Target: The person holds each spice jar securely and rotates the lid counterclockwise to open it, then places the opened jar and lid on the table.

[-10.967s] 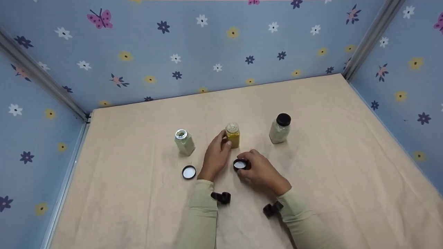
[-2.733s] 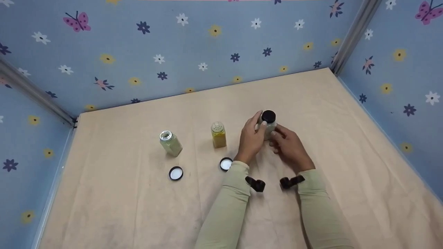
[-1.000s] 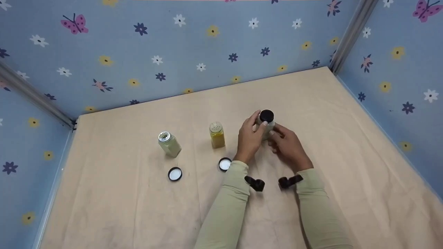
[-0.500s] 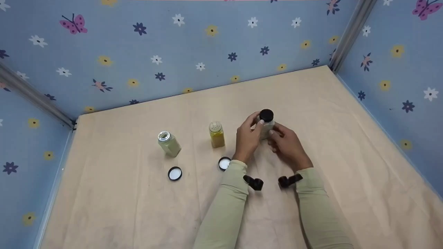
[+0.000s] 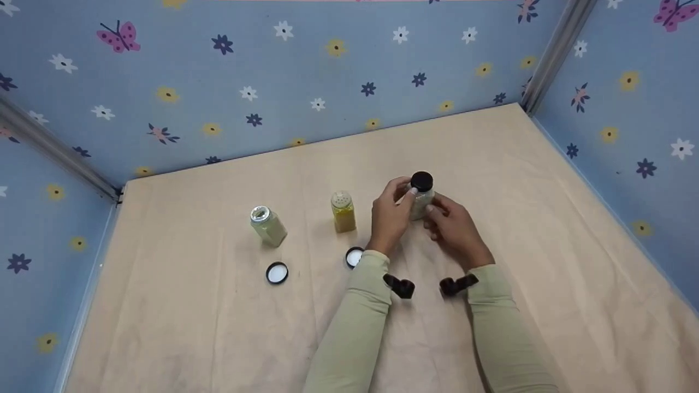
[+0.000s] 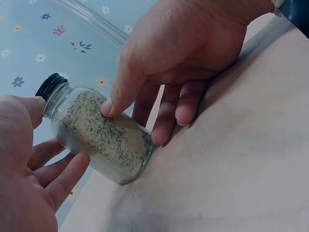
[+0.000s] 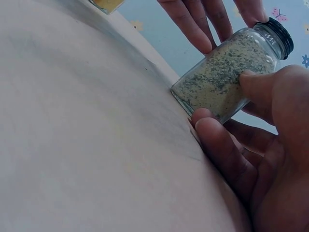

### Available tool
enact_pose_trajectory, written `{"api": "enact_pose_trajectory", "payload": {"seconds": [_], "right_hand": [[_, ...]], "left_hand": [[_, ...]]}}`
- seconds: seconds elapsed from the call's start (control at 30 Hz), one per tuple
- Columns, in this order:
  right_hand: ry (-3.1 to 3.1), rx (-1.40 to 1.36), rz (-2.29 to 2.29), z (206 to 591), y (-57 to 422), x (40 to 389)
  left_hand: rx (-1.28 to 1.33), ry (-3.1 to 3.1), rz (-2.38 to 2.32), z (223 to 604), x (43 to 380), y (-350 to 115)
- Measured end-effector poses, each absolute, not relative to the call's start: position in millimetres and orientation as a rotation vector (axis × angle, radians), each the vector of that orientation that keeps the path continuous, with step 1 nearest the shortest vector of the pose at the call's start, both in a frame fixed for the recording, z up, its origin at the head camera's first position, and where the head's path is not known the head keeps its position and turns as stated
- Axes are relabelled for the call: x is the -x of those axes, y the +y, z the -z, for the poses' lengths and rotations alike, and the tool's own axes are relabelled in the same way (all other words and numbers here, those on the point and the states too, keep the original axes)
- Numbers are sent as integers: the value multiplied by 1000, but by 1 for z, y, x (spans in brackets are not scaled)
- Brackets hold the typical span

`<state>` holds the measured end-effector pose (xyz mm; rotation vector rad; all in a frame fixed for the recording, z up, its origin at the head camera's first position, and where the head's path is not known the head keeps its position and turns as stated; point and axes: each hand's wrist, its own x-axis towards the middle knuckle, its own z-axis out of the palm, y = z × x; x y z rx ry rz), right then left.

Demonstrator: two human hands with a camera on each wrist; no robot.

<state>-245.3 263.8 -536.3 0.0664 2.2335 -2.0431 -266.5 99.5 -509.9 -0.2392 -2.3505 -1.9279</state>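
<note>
A squarish glass spice jar point(image 5: 421, 206) with a black lid point(image 5: 421, 181) stands on the cloth-covered table, holding pale seasoning with dark green flakes. My left hand point(image 5: 390, 215) pinches the lid at its near side with the thumb, the other fingers reaching behind. Low on the jar's body, my right hand point(image 5: 456, 226) grips the glass with thumb and fingers. In the left wrist view the jar point(image 6: 104, 130) shows its flecked contents, the right thumb point(image 6: 108, 107) pressing on the glass. The right wrist view shows the jar's base point(image 7: 181, 101) at the table surface.
To the left stand an uncapped shaker point(image 5: 343, 214) with yellow powder and a perforated top, and an open jar point(image 5: 268, 226) of pale green contents. Two upturned black lids point(image 5: 277, 273) lie before them, one partly behind the left sleeve point(image 5: 355, 305). Flowered blue panels point(image 5: 284, 76) enclose the table.
Earlier my left hand was at the yellow shaker and my right held its lid; that lid now lies on the table and both hands hold the right-hand jar. Lately my left fingers shift slightly.
</note>
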Motion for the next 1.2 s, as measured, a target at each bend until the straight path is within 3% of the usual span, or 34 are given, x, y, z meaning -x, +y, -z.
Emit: {"api": "enact_pose_trajectory", "payload": {"seconds": [0.73,1.2], "right_hand": [[2273,-80,2000,540,266,246],[2273,-87,1989,538,265,247]], "left_hand": [[208,-2518,1725,504,264,107],[245,-2334,1920,509,266,100]]}}
